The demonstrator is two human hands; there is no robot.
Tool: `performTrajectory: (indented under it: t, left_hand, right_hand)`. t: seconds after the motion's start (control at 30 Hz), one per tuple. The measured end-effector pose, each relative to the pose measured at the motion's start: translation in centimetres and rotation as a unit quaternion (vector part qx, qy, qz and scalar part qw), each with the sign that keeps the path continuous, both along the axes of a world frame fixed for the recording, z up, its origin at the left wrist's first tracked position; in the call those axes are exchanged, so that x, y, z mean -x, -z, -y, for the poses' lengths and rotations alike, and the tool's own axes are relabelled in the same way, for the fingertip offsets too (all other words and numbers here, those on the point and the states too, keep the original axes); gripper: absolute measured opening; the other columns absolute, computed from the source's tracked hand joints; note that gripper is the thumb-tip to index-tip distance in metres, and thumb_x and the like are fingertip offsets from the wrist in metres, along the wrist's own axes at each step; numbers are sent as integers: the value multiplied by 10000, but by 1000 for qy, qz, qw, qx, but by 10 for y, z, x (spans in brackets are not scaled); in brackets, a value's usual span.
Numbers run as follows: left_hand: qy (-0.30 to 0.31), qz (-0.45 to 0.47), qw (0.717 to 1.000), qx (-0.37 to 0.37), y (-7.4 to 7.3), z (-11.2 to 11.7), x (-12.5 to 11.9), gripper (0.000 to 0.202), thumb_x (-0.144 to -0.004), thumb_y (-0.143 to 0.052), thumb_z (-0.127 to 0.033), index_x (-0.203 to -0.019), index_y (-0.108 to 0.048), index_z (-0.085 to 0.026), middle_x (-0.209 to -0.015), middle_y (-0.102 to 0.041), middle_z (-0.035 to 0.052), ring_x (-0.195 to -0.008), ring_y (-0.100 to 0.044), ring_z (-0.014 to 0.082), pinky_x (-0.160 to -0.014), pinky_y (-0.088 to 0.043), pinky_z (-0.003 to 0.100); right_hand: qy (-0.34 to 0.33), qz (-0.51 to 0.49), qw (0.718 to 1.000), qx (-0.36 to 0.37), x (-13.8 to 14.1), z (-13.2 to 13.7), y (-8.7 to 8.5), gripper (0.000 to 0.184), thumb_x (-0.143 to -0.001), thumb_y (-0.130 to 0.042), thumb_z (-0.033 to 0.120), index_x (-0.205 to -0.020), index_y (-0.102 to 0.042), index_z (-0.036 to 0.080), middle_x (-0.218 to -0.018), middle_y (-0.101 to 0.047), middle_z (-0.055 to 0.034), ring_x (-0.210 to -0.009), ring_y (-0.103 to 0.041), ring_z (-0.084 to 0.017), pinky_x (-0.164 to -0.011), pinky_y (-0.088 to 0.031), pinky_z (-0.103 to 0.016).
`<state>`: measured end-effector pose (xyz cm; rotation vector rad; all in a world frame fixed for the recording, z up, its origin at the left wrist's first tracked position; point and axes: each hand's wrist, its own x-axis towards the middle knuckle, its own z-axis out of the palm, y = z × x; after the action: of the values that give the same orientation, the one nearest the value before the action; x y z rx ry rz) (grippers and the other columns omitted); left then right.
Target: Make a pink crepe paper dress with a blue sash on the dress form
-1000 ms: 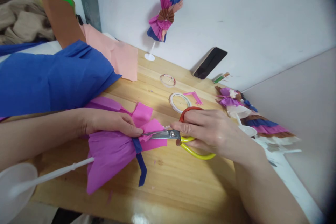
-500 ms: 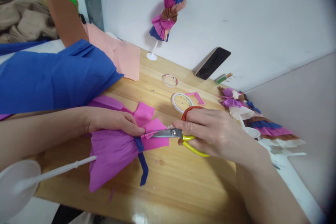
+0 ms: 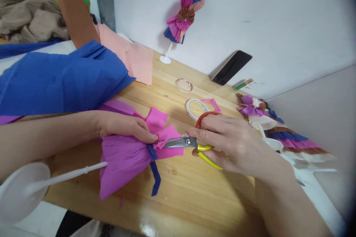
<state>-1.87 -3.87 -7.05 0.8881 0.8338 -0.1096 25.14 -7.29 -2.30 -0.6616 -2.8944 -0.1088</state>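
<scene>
A magenta crepe-paper skirt [image 3: 122, 159], tied with a blue paper strip [image 3: 154, 170], lies on the wooden table [image 3: 183, 189] on a white plastic stand [image 3: 25, 189]. My left hand [image 3: 125, 127] is closed, pinching the paper at the tied waist. My right hand [image 3: 230, 142] grips red-and-yellow-handled scissors [image 3: 191, 143], whose blades are nearly closed in the pink paper above the tie.
Blue crepe paper [image 3: 55, 81], peach paper [image 3: 130, 55] and a brown roll lie at the back left. A finished paper doll [image 3: 185, 16] stands by the wall, a phone [image 3: 230, 67] leans there, tape rolls [image 3: 196, 107] lie mid-table, and another doll [image 3: 267, 126] lies at right.
The scissor blades have closed further on the pink paper. The view has shifted slightly, so everything sits a little further right.
</scene>
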Motion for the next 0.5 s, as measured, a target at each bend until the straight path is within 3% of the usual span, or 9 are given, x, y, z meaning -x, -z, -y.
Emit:
performTrajectory:
  t: [0.27,0.43,0.5]
  left_hand:
    - [4,9,1000,-2,6,-1,4,366,-613,-810,-492,-658,-659,-162,-599,-647,7,-635,-638,181,-666,-524,281]
    - [4,14,1000,-9,7,-1,4,395,-592,-819,-516,-694,-691,-156,-642,-673,16,-616,-629,168,-648,-522,270]
    - [5,12,1000,-11,6,-1,3,410,-576,-825,-524,-690,-692,-153,-630,-665,12,-597,-618,162,-641,-521,270]
  right_hand:
    - [-11,-8,1000,-17,0,-1,2,239,-857,-472,90,-1009,-652,131,-784,-581,-74,-706,-533,-184,-624,-446,-296]
    - [-29,-5,999,-37,-3,-2,3,280,-950,-424,168,-1140,-624,124,-759,-571,-64,-660,-491,-175,-593,-410,-290]
    - [-33,-7,998,-45,-4,-3,4,262,-965,-425,183,-1114,-633,128,-739,-559,-52,-645,-474,-168,-587,-397,-285]
